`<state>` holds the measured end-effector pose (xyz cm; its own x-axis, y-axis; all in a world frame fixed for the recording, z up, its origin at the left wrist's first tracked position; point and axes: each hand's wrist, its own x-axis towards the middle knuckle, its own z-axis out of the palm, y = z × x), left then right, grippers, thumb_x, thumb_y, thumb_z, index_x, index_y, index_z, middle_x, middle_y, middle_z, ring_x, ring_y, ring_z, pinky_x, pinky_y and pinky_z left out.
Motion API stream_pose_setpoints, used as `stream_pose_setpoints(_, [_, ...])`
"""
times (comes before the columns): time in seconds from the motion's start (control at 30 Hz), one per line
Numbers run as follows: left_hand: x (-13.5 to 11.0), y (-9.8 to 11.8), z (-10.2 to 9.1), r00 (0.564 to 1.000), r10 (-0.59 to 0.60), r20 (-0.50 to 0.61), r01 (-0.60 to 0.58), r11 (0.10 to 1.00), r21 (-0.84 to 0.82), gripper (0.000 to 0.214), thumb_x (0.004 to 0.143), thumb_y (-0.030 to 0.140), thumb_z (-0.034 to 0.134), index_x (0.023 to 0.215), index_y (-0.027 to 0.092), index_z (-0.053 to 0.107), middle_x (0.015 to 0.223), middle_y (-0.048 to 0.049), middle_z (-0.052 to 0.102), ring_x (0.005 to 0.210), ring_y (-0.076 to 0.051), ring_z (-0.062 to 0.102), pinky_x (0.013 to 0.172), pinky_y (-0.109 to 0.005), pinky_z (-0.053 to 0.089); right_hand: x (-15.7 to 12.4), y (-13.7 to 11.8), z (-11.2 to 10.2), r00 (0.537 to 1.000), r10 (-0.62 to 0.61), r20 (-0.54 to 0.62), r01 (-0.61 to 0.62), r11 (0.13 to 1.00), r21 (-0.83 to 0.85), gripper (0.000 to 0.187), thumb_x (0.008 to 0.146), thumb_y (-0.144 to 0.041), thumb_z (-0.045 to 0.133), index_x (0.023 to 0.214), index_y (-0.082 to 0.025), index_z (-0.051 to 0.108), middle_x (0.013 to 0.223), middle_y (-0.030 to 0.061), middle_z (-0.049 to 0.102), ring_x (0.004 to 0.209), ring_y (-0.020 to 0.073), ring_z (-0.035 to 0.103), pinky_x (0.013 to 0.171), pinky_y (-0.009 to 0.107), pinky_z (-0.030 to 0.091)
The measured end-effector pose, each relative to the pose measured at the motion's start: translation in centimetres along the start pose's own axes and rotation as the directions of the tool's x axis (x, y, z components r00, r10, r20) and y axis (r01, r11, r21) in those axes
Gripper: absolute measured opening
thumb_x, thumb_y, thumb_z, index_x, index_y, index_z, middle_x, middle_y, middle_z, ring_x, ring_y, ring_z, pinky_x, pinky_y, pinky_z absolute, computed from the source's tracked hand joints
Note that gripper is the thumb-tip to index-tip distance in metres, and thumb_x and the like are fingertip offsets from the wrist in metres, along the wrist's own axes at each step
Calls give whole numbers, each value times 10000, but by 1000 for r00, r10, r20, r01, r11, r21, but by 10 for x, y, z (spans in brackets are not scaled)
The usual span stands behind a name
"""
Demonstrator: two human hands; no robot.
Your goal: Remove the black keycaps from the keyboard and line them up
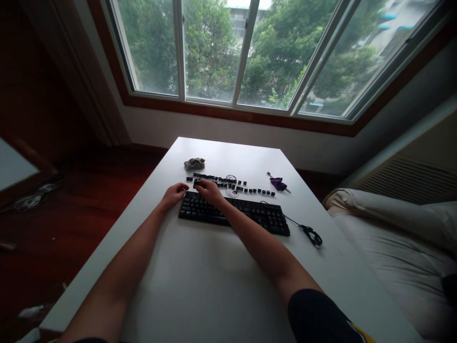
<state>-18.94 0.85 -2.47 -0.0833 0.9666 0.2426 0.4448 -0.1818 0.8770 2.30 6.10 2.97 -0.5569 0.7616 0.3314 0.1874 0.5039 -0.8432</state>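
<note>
The right hand (210, 191) covers one far corner of the keyboard (250, 215), whether its fingers (201, 185) grip anything is too small to tell, as are the legends on the loose keycaps (252, 190) and the grey lump (194, 164), and the counter (214, 286) is cut off below.

left hand (173, 194) curled, right hand (209, 190) outstretched

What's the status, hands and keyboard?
Left hand at far-left corner of keyboard, grip unclear. Right hand over its far edge, by loose keycaps. Cable coiled right, apart from hands.
</note>
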Motion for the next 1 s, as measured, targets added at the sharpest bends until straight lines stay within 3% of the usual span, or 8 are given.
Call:
stream_pose_setpoints(0.13, [2,-3,4,1000,3,-14,-2,998,70,303,798,330,566,1031,177,684,895,-36,712,802,-187,643,768,-306,503,4,-7,16,1000,-11,-22,10,1000,-18,249,845,-311,608,1067,-205,636,728,-35,635,645,129,563,638,234,417])
stream_pose_setpoints(0.4, [3,-1,2,999,37,-25,-29,966,256,253,779,342,564,936,181,678,791,-9,667,733,-184,582,684,-291,457,9,-8,33,1000,-25,-13,22,983,-182,140,854,-239,619,993,-242,636,790,-19,681,690,153,610,654,245,409])
stream_pose_setpoints(0.5, [4,-3,2,1000,20,-23,-14,973,230,273,754,346,583,948,179,678,813,-19,686,769,-204,604,691,-297,462,13,-9,31,995,-2,100,19,986,-168,114,852,-230,632,966,-232,631,773,-22,678,657,145,605,637,239,402])
stream_pose_setpoints(0.6, [5,-5,2,1000,11,-12,-9,985,172,312,708,336,625,970,176,677,884,-35,714,839,-235,635,727,-310,481,16,-13,24,961,-74,266,120,980,-161,93,839,-217,649,930,-222,630,767,-28,669,675,140,594,638,227,384])
stream_pose_setpoints(0.7, [5,-4,2,1000,16,-17,-13,987,162,295,691,338,646,931,170,676,879,-39,714,843,-241,639,733,-315,487,15,-18,18,931,-149,333,226,952,-206,93,835,-200,638,926,-217,630,788,-22,667,703,142,580,645,225,360])
stream_pose_setpoints(0.87, [2,0,3,998,66,-7,-63,978,197,227,730,281,584,908,170,672,869,-31,690,820,-212,617,742,-311,482,4,-22,22,950,-160,268,258,885,-387,158,827,-200,616,985,-211,623,849,23,684,743,178,576,660,251,340])
stream_pose_setpoints(1.0, [1,2,4,997,81,-6,-78,968,239,195,762,254,545,886,173,671,862,-27,672,807,-198,600,744,-306,481,-11,-21,28,974,-151,171,208,899,-386,162,849,-215,586,1006,-218,626,916,33,689,784,191,584,699,260,366])
